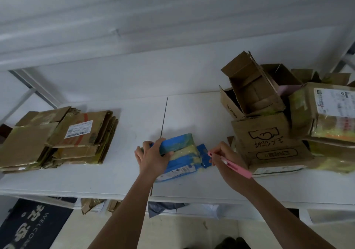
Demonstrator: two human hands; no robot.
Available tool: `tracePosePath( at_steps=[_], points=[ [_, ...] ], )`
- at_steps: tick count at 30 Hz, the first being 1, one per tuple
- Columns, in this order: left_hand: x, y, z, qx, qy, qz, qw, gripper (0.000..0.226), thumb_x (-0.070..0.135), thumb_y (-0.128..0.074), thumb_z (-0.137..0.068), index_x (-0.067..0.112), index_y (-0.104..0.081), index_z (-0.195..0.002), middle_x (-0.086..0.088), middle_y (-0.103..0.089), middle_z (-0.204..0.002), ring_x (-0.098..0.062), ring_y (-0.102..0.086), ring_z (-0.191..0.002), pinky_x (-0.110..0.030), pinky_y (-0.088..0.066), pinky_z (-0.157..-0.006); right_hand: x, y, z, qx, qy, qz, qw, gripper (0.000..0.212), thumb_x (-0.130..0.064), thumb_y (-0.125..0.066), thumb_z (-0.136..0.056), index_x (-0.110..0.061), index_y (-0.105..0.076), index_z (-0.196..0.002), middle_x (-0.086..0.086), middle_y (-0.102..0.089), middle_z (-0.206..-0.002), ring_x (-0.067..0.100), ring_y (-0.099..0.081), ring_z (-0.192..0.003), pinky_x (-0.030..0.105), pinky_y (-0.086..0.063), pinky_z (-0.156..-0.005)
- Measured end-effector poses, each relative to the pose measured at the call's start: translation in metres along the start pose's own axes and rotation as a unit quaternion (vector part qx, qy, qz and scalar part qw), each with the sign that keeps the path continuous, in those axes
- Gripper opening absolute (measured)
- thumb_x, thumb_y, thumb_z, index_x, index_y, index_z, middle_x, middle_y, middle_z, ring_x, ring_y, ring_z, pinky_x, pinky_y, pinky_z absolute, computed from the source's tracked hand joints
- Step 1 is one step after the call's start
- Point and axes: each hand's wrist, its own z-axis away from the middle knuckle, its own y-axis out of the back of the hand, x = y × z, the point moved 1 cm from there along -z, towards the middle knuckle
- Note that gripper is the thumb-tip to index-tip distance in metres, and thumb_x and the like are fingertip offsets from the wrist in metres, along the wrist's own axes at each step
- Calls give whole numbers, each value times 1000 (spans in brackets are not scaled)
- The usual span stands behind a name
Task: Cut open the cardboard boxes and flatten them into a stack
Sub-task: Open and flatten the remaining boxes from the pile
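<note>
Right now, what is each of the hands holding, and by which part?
The left hand grips the blue box at its left end. The right hand pinches the pink cutter near its front end.

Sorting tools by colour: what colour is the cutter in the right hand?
Pink; the cutter shows clearly in the head view.

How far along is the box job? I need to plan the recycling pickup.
Done: a stack of flattened boxes lies on the left of the table. In hand: the left hand holds down a blue box while the right hand works a pink cutter at its end flap. Left: a pile of uncut boxes on the right, several already open-topped but none flat.
</note>
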Motion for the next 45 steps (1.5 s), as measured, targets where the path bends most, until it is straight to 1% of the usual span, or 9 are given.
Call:
tracePosePath(
  at_steps=[3, 6, 12, 17, 20, 22, 27, 37, 45],
  points=[
    [-3, 16, 5, 47, 19, -34, 998, 48, 48, -58, -91, 21, -46, -128, -5, -42, -118, -32, -39, -123, -49, -20, -116, 3, -4, -6, 55, 57, 112, 991, 21, -21, -40, -102, -6, -54, -96, 2, -55, -70, 4, -53, -55, 12, -40, -48],
    [-11, 27, 14, 77, 49, 71, 993, 51, 46, -66, -88, 9, -41, -114, -7, -45, -114, -31, -54, -106, -47, -46, -96, 25, -14, -10, -44, 7, 364, 930, 44, -40, -28, -99, -8, -57, -108, 4, -58, -95, 16, -59, -85, 23, -51, -63],
    [-26, 32, 31, 114, 59, 133, 983, 52, 43, -74, -83, 14, -37, -106, -1, -42, -106, -19, -50, -88, -32, -45, -72, 46, -35, -22, -196, -131, 495, 836, 64, -33, -59, -94, -18, -29, -147, 4, -44, -138, 18, -47, -123, 28, -46, -100],
    [-34, 27, 40, 146, 62, 189, 969, 48, 37, -76, -82, 16, -39, -105, 0, -44, -105, -12, -48, -85, -17, -39, -62, 4, -76, -42, -59, -99, 164, 980, 56, -25, -52, -100, -23, -29, -151, 5, -51, -128, 17, -54, -113, 26, -47, -93],
    [-37, 24, 45, 157, 46, 199, 966, 46, 34, -78, -82, 20, -40, -105, 4, -46, -102, -7, -47, -82, -13, -35, -60, -28, -108, -54, -46, -112, -15, 992, 66, -34, -57, -97, -32, -23, -153, -6, -50, -125, 5, -59, -103, 16, -51, -85],
    [-43, 22, 49, 167, 31, 217, 961, 47, 31, -78, -82, 19, -45, -113, 4, -50, -107, -10, -52, -90, -16, -39, -67, -38, -124, -58, -43, -99, 10, 994, 69, -38, -58, -96, -29, -23, -154, 0, -50, -126, 9, -56, -106, 26, -52, -92],
    [-62, 20, 57, 169, 23, 253, 952, 72, 32, -71, -89, 27, -35, -151, 11, -50, -102, -10, -56, -93, -12, -46, -65, -49, -146, -56, -10, -56, 84, 995, 70, -42, -66, -90, -28, -32, -149, -5, -45, -116, 3, -45, -96, 5, -34, -73],
    [-77, 31, 64, 163, -3, 258, 952, 52, 29, -62, -95, 11, -49, -142, 6, -51, -61, 9, -50, -55, -8, -40, -52, -58, -163, -61, -15, -51, 107, 993, 76, -39, -78, -81, -29, -37, -144, -3, -47, -121, 2, -44, -97, 21, -39, -80],
    [-89, 38, 59, 144, -18, 256, 956, 51, 29, -61, -96, 13, -49, -142, 5, -56, -60, -2, -51, -53, -15, -42, -49, -66, -176, -65, -18, -73, 132, 988, 75, -36, -77, -73, -31, -37, -137, -8, -41, -116, 5, -47, -87, 20, -38, -71]
  ],
)
